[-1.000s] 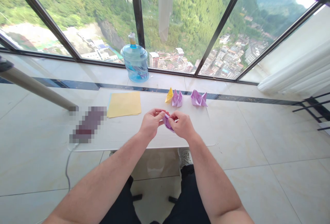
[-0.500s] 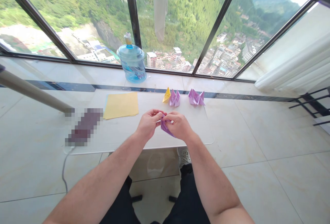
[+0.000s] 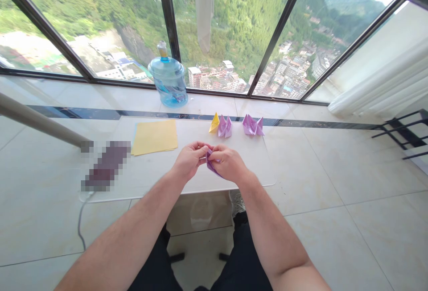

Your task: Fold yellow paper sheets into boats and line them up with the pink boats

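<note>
A folded piece of purple paper (image 3: 212,167) is held between my two hands above the front part of a low white table (image 3: 160,170). My left hand (image 3: 191,160) pinches its upper left end with thumb and fingers. On the other side, my right hand (image 3: 229,162) grips the paper, and its fingers hide much of the folds. Beyond my hands, a yellow folded paper piece (image 3: 214,123) stands beside a purple folded one (image 3: 224,126). Farther right stands another group of purple folded paper (image 3: 253,126).
Yellow paper sheets (image 3: 155,136) lie stacked at the table's left, near a blurred dark object (image 3: 109,166) with a cable (image 3: 80,224). A blue water jug (image 3: 169,82) stands by the window. A slanted pole (image 3: 43,120) is at left, a black metal rack (image 3: 401,128) at right.
The view has shifted slightly, so everything sits a little farther left. Both hands keep their hold on the purple paper, with hardly any visible change in its folds.
</note>
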`<state>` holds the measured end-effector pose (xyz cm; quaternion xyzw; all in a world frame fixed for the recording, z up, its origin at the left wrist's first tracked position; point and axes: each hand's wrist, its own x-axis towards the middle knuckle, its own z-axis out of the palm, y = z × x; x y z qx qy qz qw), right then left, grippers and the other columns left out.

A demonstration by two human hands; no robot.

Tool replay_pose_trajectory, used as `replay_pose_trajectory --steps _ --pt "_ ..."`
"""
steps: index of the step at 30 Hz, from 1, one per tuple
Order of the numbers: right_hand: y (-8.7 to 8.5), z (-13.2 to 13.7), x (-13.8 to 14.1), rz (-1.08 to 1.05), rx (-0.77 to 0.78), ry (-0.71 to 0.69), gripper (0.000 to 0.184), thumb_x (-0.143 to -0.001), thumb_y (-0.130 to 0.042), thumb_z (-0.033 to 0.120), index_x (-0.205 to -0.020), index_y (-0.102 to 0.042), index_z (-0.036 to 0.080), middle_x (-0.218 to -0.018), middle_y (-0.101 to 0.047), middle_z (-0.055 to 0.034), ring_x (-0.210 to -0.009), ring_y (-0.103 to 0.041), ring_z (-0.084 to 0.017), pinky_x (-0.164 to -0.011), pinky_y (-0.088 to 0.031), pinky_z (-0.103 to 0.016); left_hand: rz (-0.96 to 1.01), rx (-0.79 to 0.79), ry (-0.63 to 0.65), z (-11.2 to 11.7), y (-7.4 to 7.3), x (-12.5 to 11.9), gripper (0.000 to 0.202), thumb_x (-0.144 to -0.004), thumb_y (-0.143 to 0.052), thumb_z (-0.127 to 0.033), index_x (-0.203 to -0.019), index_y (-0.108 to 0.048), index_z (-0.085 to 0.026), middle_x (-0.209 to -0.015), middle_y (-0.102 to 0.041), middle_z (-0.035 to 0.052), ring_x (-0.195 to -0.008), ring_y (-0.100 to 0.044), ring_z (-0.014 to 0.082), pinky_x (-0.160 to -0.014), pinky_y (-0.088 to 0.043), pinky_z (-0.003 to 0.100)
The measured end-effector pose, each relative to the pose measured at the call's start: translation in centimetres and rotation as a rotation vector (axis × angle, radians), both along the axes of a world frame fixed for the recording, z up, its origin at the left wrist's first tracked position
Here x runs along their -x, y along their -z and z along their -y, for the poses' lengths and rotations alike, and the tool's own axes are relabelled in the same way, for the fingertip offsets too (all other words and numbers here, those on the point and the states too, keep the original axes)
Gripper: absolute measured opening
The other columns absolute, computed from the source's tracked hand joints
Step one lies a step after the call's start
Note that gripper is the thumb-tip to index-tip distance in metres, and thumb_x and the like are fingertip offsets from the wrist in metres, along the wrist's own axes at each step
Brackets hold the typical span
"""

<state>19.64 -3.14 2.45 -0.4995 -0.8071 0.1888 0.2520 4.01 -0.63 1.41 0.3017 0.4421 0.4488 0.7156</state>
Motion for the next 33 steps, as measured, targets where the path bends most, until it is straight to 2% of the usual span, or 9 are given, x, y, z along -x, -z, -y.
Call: replay_pose_trajectory --steps 8,14,20,25,28,33 --pt "-0.2 0.1 0.1 0.109 -0.013 -0.061 0.025 -0.090 -0.056 0.021 -0.076 -0.075 0.024 -0.088 -0.069 -0.0022 -0.085 -0.063 -0.014 -0.075 -0.046 -0.023 0.006 0.002 -0.016 -0.1 0.0 0.0 0.031 -0.057 -0.086 -0.031 -0.074 -0.065 -0.015 -0.072 -0.069 0.0031 -0.065 -0.063 0.0139 -0.065 -0.049 0.029" --pt "0.0 0.3 0.4 0.161 -0.001 -0.024 0.023 -0.091 -0.054 0.024 -0.081 -0.074 0.024 -0.094 -0.070 -0.0032 -0.082 -0.063 -0.015 -0.073 -0.045 -0.025 0.001 -0.002 -0.045 -0.1 0.0 -0.1 0.029 -0.061 -0.084 -0.030 -0.077 -0.064 -0.015 -0.084 -0.074 0.0081 -0.075 -0.066 0.0167 -0.072 -0.050 0.031" --pt "-0.4 0.6 0.7 0.117 -0.018 0.028 0.018 -0.090 -0.050 0.019 -0.086 -0.067 0.024 -0.091 -0.072 -0.0015 -0.080 -0.065 -0.016 -0.070 -0.043 -0.025 0.025 -0.004 -0.085 -0.2 0.0 -0.2 0.033 -0.060 -0.085 -0.030 -0.078 -0.062 -0.016 -0.086 -0.074 0.0075 -0.080 -0.068 0.0182 -0.073 -0.051 0.031" --pt "0.1 0.3 1.0 -0.109 0.065 0.229 0.019 -0.092 -0.050 0.024 -0.108 -0.060 0.024 -0.091 -0.074 -0.0012 -0.078 -0.068 -0.017 -0.070 -0.045 -0.026 0.025 -0.015 -0.101 -0.3 0.3 -0.1 0.033 -0.059 -0.085 -0.032 -0.078 -0.062 -0.017 -0.078 -0.071 0.0036 -0.068 -0.064 0.0145 -0.067 -0.049 0.029" --pt "0.9 -0.1 0.9 -0.231 0.129 0.279 0.015 -0.091 -0.052 0.025 -0.099 -0.064 0.023 -0.091 -0.076 -0.0016 -0.079 -0.069 -0.016 -0.071 -0.048 -0.026 0.028 -0.024 -0.099 -0.3 0.4 0.0 0.033 -0.061 -0.085 -0.032 -0.079 -0.061 -0.017 -0.080 -0.072 0.0051 -0.073 -0.066 0.0163 -0.072 -0.050 0.031" --pt "1.4 -0.4 0.9 -0.278 0.167 0.294 0.011 -0.086 -0.057 0.024 -0.081 -0.067 0.022 -0.077 -0.073 0.0006 -0.069 -0.066 -0.014 -0.065 -0.046 -0.024 0.047 -0.025 -0.139 -0.2 0.4 -0.4 0.030 -0.066 -0.081 -0.029 -0.082 -0.060 -0.017 -0.087 -0.074 0.0074 -0.085 -0.070 0.0202 -0.078 -0.052 0.034"
